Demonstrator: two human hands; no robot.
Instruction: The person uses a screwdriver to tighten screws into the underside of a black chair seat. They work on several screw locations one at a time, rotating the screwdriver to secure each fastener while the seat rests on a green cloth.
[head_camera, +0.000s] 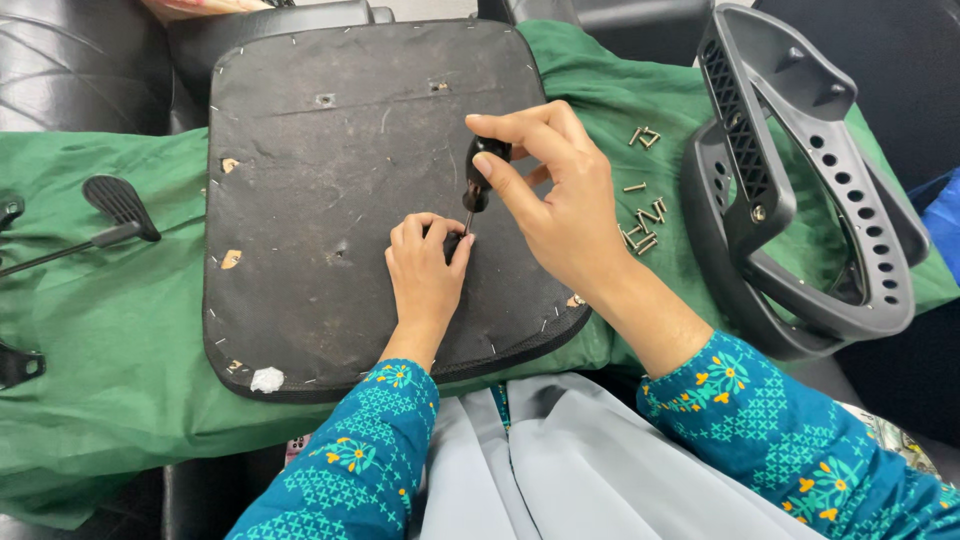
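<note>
Black screwdriver (478, 178) in right hand (560, 210) (grip closed tight).

seat underside (320, 190): matt rough black fabric (stapled) | armrests (800, 180): smooth grey plastic | cloth (110, 310): green

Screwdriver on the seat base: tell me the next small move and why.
Probably turn the screwdriver with the right hand. Its tip already stands on the spot that the left hand pinches on the black seat underside, and the shaft looks nearly upright. Whether a screw sits there is hidden by the fingers.
</note>
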